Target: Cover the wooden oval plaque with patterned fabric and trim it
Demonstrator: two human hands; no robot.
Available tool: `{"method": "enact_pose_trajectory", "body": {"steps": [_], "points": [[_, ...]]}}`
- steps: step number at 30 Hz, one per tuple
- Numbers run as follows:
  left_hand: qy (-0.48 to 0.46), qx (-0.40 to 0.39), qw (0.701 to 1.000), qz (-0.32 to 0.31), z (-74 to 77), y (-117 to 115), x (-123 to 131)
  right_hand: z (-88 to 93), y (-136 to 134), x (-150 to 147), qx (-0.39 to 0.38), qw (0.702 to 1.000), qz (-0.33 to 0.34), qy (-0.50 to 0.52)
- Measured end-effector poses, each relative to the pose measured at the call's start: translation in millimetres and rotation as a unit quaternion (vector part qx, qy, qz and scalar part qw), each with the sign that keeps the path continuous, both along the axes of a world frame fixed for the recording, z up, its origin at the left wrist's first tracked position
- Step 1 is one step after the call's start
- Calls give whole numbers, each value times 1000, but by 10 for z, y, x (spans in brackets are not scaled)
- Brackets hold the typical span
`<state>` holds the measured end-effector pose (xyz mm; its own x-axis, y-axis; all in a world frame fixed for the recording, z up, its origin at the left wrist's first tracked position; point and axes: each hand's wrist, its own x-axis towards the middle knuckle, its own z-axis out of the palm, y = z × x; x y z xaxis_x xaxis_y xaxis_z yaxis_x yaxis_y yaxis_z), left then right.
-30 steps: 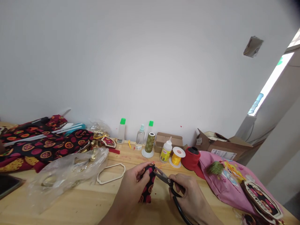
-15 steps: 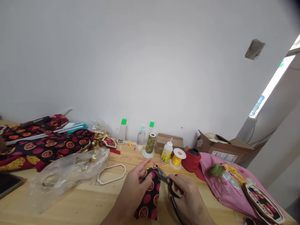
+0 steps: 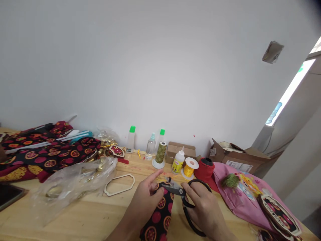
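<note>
My left hand (image 3: 143, 202) pinches the upper end of a dark patterned fabric strip (image 3: 157, 217), which hangs down toward the table's near side. In my right hand (image 3: 204, 206) is a pair of black-handled scissors (image 3: 180, 191). Their blades point left and lie across the top of the fabric, close to my left thumb. A small dark scrap (image 3: 170, 179) sits just above the blades. Yellow thread shows behind the fabric's top edge.
A wooden frame (image 3: 119, 185) and a clear plastic bag (image 3: 75, 184) lie to the left. Behind stand a green thread spool (image 3: 161, 154), a glue bottle (image 3: 178, 161), a yellow thread spool (image 3: 190, 168) and a red roll (image 3: 204, 169). Pink cloth (image 3: 240, 201) covers the right side.
The scissors have turned flatter across the fabric, and their handles have spread wider apart. A bit of the fabric's top edge now stands up above the blades. My left hand keeps its hold.
</note>
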<state>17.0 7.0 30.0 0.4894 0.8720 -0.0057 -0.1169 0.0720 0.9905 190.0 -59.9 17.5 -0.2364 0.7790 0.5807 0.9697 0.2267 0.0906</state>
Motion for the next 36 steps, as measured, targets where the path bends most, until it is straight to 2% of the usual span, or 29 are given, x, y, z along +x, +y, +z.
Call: {"method": "enact_pose_trajectory", "body": {"steps": [9, 22, 32, 36], "points": [[0, 23, 1000, -3, -33, 7, -14, -47, -4, 61, -24, 999, 25, 32], [12, 32, 999, -9, -64, 32, -14, -78, 24, 92, -16, 999, 33, -1], [11, 65, 998, -4, -49, 21, -38, -49, 22, 78, 49, 997, 59, 7], [25, 73, 997, 7, -48, 31, -38, -56, 14, 69, 70, 994, 56, 57]]}}
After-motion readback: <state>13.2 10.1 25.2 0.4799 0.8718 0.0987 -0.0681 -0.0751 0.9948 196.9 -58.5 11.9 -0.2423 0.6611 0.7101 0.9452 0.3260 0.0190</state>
